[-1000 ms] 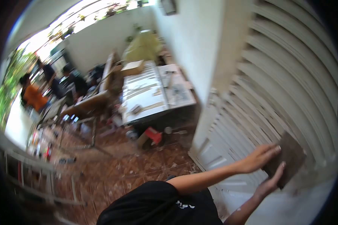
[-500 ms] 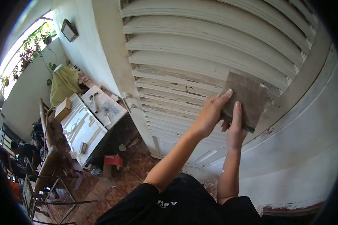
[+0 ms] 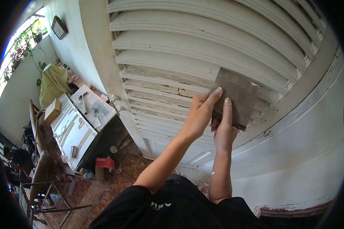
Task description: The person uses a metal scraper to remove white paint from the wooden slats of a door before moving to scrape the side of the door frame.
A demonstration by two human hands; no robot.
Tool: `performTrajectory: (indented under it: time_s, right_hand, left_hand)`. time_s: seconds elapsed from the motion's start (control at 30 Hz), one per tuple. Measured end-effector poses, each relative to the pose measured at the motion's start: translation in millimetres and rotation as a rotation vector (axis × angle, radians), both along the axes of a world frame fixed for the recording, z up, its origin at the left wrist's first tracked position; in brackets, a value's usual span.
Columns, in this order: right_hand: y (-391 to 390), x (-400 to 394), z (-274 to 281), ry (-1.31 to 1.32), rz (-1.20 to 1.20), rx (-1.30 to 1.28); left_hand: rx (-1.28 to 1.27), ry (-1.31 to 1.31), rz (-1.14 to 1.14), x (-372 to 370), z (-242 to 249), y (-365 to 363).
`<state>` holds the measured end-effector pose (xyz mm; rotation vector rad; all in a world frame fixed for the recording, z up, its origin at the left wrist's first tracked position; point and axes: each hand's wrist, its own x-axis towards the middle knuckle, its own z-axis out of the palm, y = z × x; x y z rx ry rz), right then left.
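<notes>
A grey-brown rectangular sheet of sandpaper [image 3: 237, 98] is held up in front of the louvered shutter door [image 3: 172, 38]. My left hand [image 3: 200, 114] grips its left edge, thumb laid on the face and fingers curled behind. From below, my right hand [image 3: 224, 133] pinches the lower edge, its thumb pointing up along the sheet. Behind the sandpaper, the white slats partly disappear from view. Peeling paint and brown bare patches mark several slats [image 3: 172, 87] left of my hands.
Left of the door stands a white-topped table [image 3: 70, 131] with tools and a small can [image 3: 73, 151]. A red box [image 3: 104, 163] sits on the tiled floor. A metal frame [image 3: 51, 202] stands at lower left, near a person [image 3: 17, 158]. A curved white panel [image 3: 286, 164] is at right.
The view has swung right, so the door and table appear further left. Both hands keep their hold on the sandpaper, which stays near the same place before the slats.
</notes>
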<state>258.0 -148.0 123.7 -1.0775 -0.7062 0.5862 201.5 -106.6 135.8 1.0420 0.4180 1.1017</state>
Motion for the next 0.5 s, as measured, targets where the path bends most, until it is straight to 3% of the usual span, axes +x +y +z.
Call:
performTrajectory:
  time_s: [0.17,0.43,0.5]
  right_hand:
    - [6,-6,-4,0.062,-0.083,0.000]
    - [4,4,-4,0.041,0.001,0.037]
    - [8,0,-10,0.087,0.006,0.006]
  left_hand:
    - [0.036,0.016,0.063,6,-6,4]
    - [0.029,0.054,0.052,9,-5,1]
    - [0.054,0.038,0.137,7,-9,4]
